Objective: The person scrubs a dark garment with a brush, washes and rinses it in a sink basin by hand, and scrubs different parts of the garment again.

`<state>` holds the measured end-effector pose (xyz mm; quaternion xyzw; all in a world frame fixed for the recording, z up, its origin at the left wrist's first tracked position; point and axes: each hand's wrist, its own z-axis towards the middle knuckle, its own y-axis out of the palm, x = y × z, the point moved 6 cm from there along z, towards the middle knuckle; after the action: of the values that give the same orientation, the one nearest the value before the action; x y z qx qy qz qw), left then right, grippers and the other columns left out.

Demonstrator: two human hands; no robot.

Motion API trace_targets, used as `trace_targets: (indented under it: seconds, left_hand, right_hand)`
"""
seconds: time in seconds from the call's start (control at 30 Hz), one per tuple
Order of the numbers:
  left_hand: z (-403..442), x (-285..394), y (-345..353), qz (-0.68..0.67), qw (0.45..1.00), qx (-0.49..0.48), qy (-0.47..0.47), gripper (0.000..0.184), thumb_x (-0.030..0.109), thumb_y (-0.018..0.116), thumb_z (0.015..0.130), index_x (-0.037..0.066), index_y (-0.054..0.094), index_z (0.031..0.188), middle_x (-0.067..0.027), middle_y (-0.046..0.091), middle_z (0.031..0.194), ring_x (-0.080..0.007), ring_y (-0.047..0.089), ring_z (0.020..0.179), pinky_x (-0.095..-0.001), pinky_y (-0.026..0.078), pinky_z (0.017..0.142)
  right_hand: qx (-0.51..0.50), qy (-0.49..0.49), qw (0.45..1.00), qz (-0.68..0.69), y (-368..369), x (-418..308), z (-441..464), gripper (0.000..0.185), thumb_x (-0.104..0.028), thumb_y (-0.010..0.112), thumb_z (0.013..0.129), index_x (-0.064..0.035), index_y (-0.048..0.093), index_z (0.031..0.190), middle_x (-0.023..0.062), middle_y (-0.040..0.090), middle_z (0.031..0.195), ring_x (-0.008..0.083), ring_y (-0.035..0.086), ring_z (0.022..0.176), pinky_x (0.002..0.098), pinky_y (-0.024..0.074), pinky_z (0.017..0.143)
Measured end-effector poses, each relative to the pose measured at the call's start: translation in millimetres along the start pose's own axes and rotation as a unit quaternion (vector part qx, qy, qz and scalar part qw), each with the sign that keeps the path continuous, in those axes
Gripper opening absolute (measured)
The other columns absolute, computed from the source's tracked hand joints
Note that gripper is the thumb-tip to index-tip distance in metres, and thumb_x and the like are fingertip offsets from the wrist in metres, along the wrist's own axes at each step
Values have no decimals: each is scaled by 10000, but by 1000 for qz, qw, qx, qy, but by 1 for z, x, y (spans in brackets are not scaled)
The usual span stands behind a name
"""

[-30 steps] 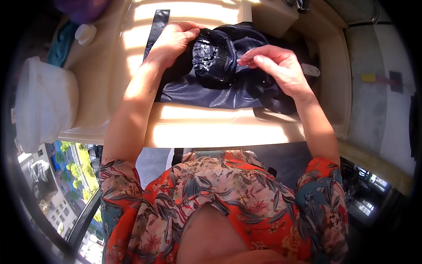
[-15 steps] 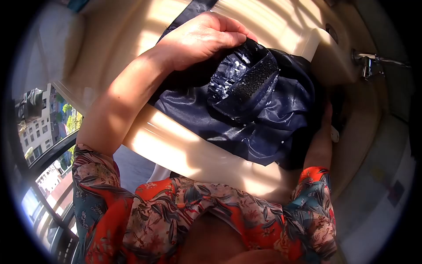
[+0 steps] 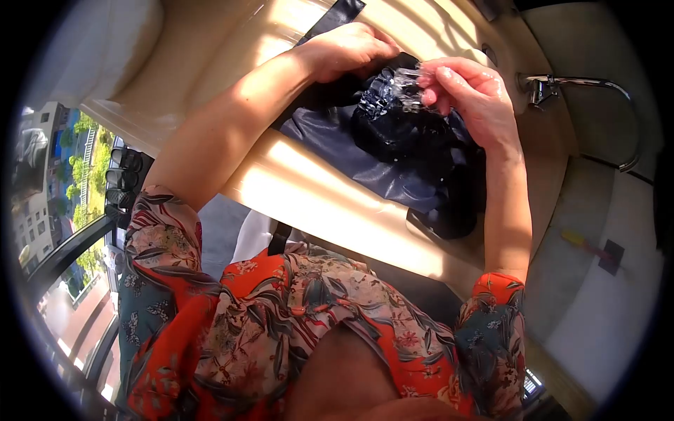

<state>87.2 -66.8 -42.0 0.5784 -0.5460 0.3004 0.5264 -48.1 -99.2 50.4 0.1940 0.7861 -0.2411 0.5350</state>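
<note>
A shiny navy fabric item (image 3: 337,137) lies bunched in and over the edge of the cream basin (image 3: 309,179). Its kind is unclear; a dark strap (image 3: 333,19) runs out at the top. My left hand (image 3: 354,49) grips the upper edge of the fabric, fingertips partly hidden. Just right of it, my wet right hand (image 3: 474,88) hovers over a gathered part of the fabric (image 3: 375,98), fingers curled together. Clear water (image 3: 407,88) splashes between those fingers and the fabric. Black shadow hides the fabric's lower right part.
A chrome faucet (image 3: 540,91) with a curved spout stands right of the basin. At the far left, a window (image 3: 88,175) looks out on buildings and trees. Dark slippers or shoes (image 3: 123,175) sit by it. Sunlight stripes the basin.
My right hand has risen from the shadowed right side of the basin to the fabric, with water splashing from it. My left hand keeps its grip on the fabric. The view has shifted.
</note>
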Motion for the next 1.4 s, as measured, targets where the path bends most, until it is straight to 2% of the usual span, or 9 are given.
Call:
trace_targets:
  seconds: [0.13, 0.5, 0.6, 0.77, 0.87, 1.0, 1.17, 1.2, 1.4]
  left_hand:
    - [24, -12, 18, 2, 999, -20, 25, 213, 148, 522, 835, -13, 634, 920, -2, 535, 633, -61, 444, 540, -223, 342, 471]
    - [36, 3, 24, 41, 997, -13, 70, 227, 176, 540, 779, 18, 658, 892, -54, 623, 728, -121, 537, 611, -250, 432, 564]
    - [16, 43, 10, 260, 910, 201, 251, 214, 168, 556, 740, 54, 673, 879, -92, 653, 809, -167, 615, 707, -274, 481, 651]
    - [-20, 78, 39, 558, 763, 243, 215, 382, 394, 660, 704, 66, 658, 900, -97, 606, 762, -237, 587, 700, -329, 467, 678]
    - [-19, 66, 19, 550, 808, 181, 109, 384, 390, 676, 698, 65, 657, 900, -100, 619, 764, -241, 598, 727, -346, 467, 697]
    - [-18, 37, -2, 517, 841, 160, -5, 274, 323, 689, 691, 79, 646, 808, -85, 635, 741, -232, 614, 735, -350, 478, 681]
    - [-23, 37, 1, 539, 815, 196, 79, 156, 236, 644, 677, 85, 640, 715, -117, 612, 700, -298, 599, 723, -398, 472, 648]
    - [-24, 32, 10, 533, 817, 200, 87, 148, 231, 641, 679, 86, 640, 715, -115, 612, 697, -298, 598, 723, -399, 471, 649]
    - [-19, 33, 14, 525, 822, 200, 92, 127, 219, 649, 685, 102, 643, 735, -103, 610, 688, -294, 594, 724, -394, 470, 654]
  right_hand:
    - [18, -176, 752, -635, 32, 7, -7, 179, -97, 603, 791, -112, 660, 960, 9, 629, 977, 156, 562, 801, 286, 478, 713]
    - [42, -34, 908, -414, -36, 39, 26, 349, -345, 611, 833, -55, 607, 1028, 84, 633, 827, 132, 550, 752, 279, 445, 704]
    - [150, -41, 942, -296, -61, 42, 28, 321, -308, 602, 847, -7, 625, 957, 56, 643, 756, 88, 562, 710, 244, 453, 680]
    - [247, -131, 886, -369, -65, 18, 46, 292, -294, 599, 827, -39, 640, 964, 85, 668, 808, 134, 601, 721, 272, 466, 690]
    - [279, -110, 868, -396, -61, 12, 55, 290, -303, 548, 824, -56, 634, 950, 138, 642, 785, 273, 609, 756, 357, 465, 711]
    - [277, -166, 857, -402, -32, 13, 55, 163, -208, 577, 827, -70, 594, 912, 89, 639, 766, 209, 617, 707, 310, 482, 672]
    - [215, -331, 759, -518, 34, 34, 49, 82, -157, 539, 827, -80, 515, 817, 127, 576, 614, 341, 571, 554, 423, 466, 556]
    - [200, -101, 816, -532, 7, 44, 67, 137, -207, 489, 855, -73, 515, 839, 159, 586, 636, 377, 579, 602, 452, 465, 585]
    - [251, -71, 805, -532, 4, 30, 78, 195, -283, 439, 890, -114, 534, 917, 151, 621, 729, 365, 605, 682, 447, 478, 616]
